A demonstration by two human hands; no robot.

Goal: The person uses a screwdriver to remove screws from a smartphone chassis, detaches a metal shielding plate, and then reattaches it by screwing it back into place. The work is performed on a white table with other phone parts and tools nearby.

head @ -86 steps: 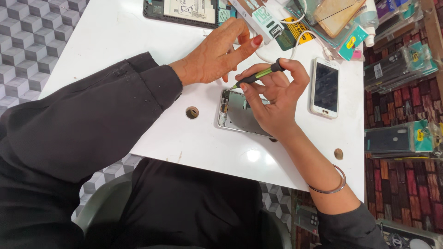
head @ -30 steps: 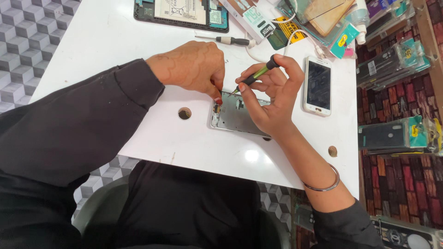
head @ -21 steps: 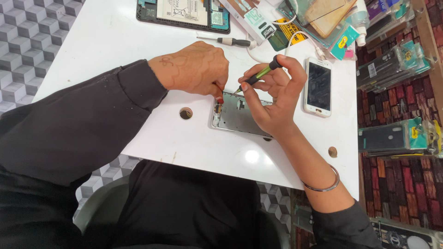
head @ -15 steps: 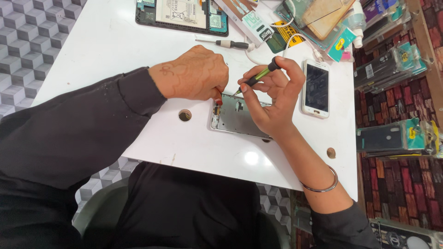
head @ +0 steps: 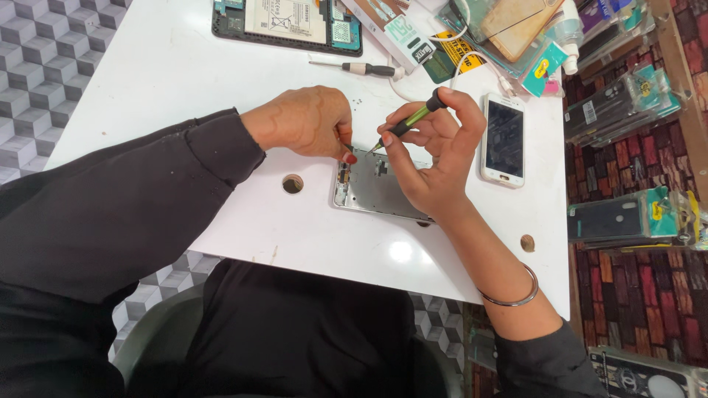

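An opened phone (head: pixel 376 188), its grey inner frame facing up, lies flat on a white counter (head: pixel 184 96), near the middle and close to the near edge. The right hand (head: pixel 435 158) rests its heel on the phone and pinches a thin green-and-black screwdriver (head: pixel 408 121) between thumb and fingers, its tip angled down at the phone's far left corner. The left hand (head: pixel 302 121) sits just left of that, fingers curled and pressed together, fingertips touching the phone's far left edge beside the tip. A round hole (head: pixel 293 183) in the counter lies left of the phone. To the right lies a white phone (head: pixel 504 138), screen up. Farther off lie a second screwdriver (head: pixel 358 68) and an opened tablet (head: pixel 287 22). Black sleeves cover both arms; a metal bangle (head: pixel 509 295) circles the right wrist.
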